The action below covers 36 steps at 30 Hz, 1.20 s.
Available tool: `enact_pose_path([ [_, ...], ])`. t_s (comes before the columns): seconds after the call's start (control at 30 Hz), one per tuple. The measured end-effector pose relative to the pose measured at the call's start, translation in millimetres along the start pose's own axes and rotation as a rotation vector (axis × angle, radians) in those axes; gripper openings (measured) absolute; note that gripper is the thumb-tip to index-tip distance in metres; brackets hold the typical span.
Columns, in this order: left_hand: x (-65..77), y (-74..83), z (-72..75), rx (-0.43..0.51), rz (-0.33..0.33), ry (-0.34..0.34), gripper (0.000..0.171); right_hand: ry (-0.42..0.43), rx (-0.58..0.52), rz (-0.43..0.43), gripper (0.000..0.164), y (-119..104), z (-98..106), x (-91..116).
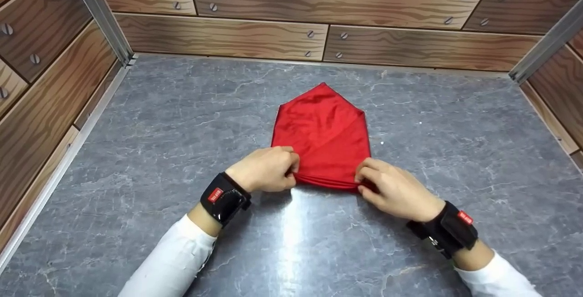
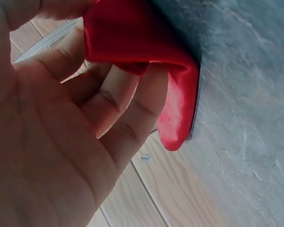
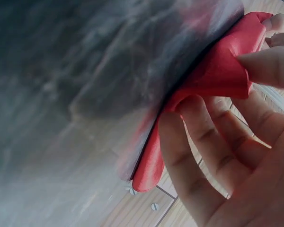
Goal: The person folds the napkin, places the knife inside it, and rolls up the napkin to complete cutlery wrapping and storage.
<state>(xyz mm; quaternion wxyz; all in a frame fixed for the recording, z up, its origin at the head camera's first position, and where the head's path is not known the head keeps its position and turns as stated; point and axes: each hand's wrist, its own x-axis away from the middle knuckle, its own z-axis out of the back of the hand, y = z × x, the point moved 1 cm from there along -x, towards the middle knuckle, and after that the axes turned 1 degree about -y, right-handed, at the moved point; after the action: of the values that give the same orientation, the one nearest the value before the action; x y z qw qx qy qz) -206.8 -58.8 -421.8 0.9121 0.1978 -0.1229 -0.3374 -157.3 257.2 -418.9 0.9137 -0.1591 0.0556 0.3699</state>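
two hands (image 1: 268,169) (image 1: 395,188) pinch one red cloth (image 1: 321,140)

White glare (image 1: 291,242) streaks the tabletop (image 1: 182,105), and both wrist views look hazy.

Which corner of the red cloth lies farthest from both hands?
The peak of the red cloth, pointing at the back wall; its side corners lie nearer, and the left hand and right hand pinch the near edge.

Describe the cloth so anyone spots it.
On the grey marbled surface, find the left hand and right hand. Between them, pinched at its near edge, lies the folded red cloth. Its far edge peaks, and nothing else red is as big.
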Motion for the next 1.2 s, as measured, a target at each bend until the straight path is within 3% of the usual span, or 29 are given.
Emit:
enact_pose_path([
  [0.2,-13.3,-19.1,-16.2,-0.001,-0.014,0.042,0.014,-0.008,-0.044,-0.054,0.014,0.6,0.9,-3.2],
  [0.27,-11.2,-14.1,-10.1,0.019,-0.003,0.035,0.019,-0.008,-0.059,-0.065,0.015,1.1,1.3,-4.1],
  [0.47,-31.4,-40.4,-33.5,-0.005,-0.008,0.055,0.022,0.017,-0.089,-0.076,0.021,2.4,1.8,-3.5],
  [0.7,-20.1,-24.9,-22.2,0.030,-0.026,0.056,0.026,0.028,-0.067,-0.042,0.018,2.5,1.8,-1.9],
  [0.8,-21.6,-27.0,-25.6,0.027,-0.020,0.058,0.025,0.005,-0.054,-0.085,0.011,1.7,2.6,-0.7],
  [0.9,-23.6,-30.0,-29.2,0.021,-0.010,0.057,0.021,-0.008,-0.057,-0.108,0.014,1.5,2.5,-0.1],
  [1.2,-18.6,-22.7,-22.5,0.024,-0.030,0.053,0.024,0.027,-0.086,-0.075,0.017,4.6,-0.3,-0.4],
])
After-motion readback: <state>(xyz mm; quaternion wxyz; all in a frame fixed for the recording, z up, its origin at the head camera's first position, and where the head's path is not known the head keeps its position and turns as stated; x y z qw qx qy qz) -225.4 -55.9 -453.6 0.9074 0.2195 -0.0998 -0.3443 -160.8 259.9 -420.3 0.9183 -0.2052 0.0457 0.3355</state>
